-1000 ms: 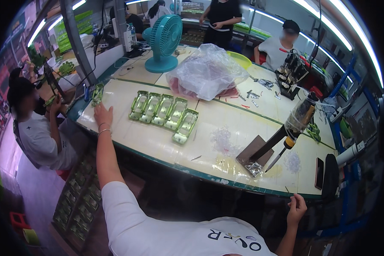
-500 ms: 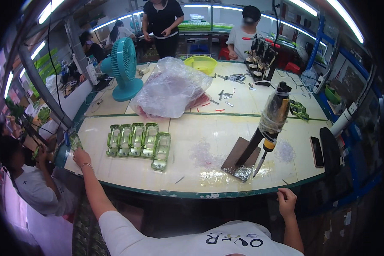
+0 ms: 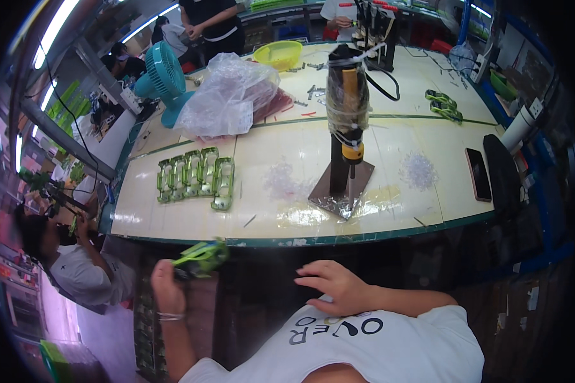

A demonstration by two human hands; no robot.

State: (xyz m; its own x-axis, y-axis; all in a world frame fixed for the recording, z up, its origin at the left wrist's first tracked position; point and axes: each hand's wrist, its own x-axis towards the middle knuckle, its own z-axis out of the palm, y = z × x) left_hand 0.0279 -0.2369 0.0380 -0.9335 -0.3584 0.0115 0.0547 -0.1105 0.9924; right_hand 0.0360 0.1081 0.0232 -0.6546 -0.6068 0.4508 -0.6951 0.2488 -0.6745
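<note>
My left hand (image 3: 168,288) is closed around one end of a green plastic part (image 3: 204,256) with dark areas, held just off the table's near edge; motion blurs it a little. To the right, my right hand (image 3: 331,286) hovers in front of my shirt, its fingers apart and nothing in them. Beyond the left hand, several green plastic frames (image 3: 186,177) stand side by side on the table, the rightmost set slightly nearer. An electric screwdriver (image 3: 349,108), wrapped in clear film, points down over a metal base plate (image 3: 322,191).
Small clear pieces lie in two piles (image 3: 418,171) either side of the stand. A plastic bag (image 3: 227,96), a teal fan (image 3: 165,76) and a yellow basin (image 3: 278,55) occupy the far left. A phone (image 3: 477,173) lies at right. Other people are around the table.
My left hand has come from the table's left edge toward me, bringing the green plastic part. My right hand has moved left and spread its fingers. The view has tilted downward.
</note>
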